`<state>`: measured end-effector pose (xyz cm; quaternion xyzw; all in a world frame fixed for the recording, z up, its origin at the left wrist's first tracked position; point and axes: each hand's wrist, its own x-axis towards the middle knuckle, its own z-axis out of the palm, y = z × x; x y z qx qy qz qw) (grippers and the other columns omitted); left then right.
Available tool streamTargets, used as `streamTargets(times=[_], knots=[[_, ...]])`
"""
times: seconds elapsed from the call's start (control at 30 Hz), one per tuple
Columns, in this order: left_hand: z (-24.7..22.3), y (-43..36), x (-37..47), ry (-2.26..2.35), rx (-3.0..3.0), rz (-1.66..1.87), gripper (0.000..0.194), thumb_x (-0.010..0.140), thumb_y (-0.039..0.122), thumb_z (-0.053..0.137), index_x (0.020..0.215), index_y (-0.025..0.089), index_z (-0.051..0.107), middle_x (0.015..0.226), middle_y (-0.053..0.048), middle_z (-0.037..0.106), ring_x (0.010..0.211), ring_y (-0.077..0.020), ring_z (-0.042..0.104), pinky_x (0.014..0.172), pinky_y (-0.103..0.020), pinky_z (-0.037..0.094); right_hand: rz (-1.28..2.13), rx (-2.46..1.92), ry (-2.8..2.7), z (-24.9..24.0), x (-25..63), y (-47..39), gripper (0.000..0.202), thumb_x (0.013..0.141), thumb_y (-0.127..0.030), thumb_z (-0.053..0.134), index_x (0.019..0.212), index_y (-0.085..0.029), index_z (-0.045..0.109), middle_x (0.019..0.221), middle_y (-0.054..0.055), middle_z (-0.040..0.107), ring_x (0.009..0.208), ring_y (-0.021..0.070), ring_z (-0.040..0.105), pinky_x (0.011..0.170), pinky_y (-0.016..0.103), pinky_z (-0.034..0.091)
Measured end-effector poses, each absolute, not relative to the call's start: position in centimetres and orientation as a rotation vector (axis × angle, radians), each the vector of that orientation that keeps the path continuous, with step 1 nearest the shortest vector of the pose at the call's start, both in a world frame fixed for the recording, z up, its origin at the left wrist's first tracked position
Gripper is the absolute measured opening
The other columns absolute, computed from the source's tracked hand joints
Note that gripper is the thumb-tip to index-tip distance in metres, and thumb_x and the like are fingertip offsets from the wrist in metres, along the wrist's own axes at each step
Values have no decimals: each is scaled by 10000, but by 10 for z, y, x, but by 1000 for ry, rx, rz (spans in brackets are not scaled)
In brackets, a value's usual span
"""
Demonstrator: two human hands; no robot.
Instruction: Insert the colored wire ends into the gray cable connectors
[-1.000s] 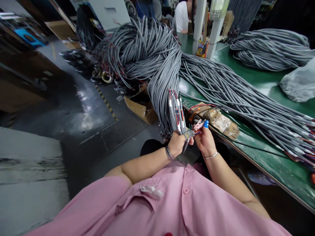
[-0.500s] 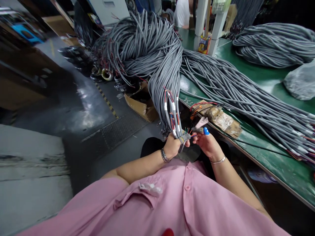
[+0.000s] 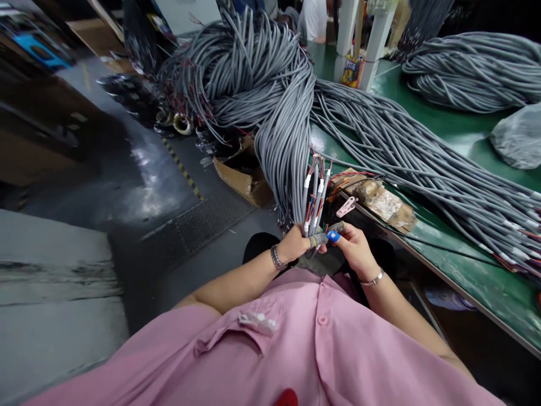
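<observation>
My left hand [image 3: 298,243] is wrapped round several grey cables [image 3: 314,204] whose stripped ends show white bands and thin coloured wires pointing up. A grey cover sits on its thumb. My right hand [image 3: 351,245] is closed in a pinch at the thin coloured wires beside the left thumb. It has a blue cover on the thumb and a grey one on a finger. Just above it a pink clip [image 3: 347,207] lies at the table edge, next to a wooden block [image 3: 384,204] wrapped in clear tape.
A large heap of grey cables [image 3: 245,73] spreads over the green table [image 3: 465,141] to the right. An open cardboard box [image 3: 240,175] is on the floor at left. A plastic bag [image 3: 519,135] lies far right, and a person in white [image 3: 313,21] is behind.
The held cable ends have swung to the right. My right hand has come in against the left thumb, with its blue-covered thumb now lower and further left.
</observation>
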<state>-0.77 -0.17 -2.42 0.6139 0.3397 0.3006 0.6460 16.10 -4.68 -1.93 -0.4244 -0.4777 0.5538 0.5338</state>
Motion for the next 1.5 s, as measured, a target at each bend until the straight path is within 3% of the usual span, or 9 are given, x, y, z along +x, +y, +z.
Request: streamTargets(times=[0.33,0.67,1.1,1.33,1.5], knots=[[-29,-4,-7,820,1424,711,330,764,416,692,664,101,696,640,-89,690,570,-145,620,580,-253,489,1391,-1120,-1061,-24,159,-40,271,761,-438,696,722,-179,628,553,-2,631,526,126,556,514,245,393],[-30,-8,0,822,1262,897,343,775,429,678,651,109,681,623,-83,681,542,-155,624,541,-265,503,1284,-1163,-878,-36,159,-44,207,702,-361,761,748,-177,679,631,-23,607,553,97,481,550,242,392],[-34,-10,9,932,1047,1118,310,747,423,696,652,133,645,576,-48,661,511,-162,628,531,-284,524,1273,-1199,-835,-31,152,-49,225,680,-372,772,731,-184,661,652,-20,606,576,104,493,545,233,401],[-32,-11,8,932,1120,1083,342,776,438,662,619,136,635,570,-46,655,508,-149,614,549,-285,520,1330,-1141,-878,-27,147,-47,232,777,-413,681,789,-190,619,601,-32,568,538,95,465,534,232,387],[-33,-10,1,912,1316,965,382,805,464,626,625,130,663,599,-67,672,529,-149,619,549,-269,506,1312,-1097,-984,-15,144,-43,237,812,-424,643,788,-197,577,542,-26,579,536,124,535,539,258,393]])
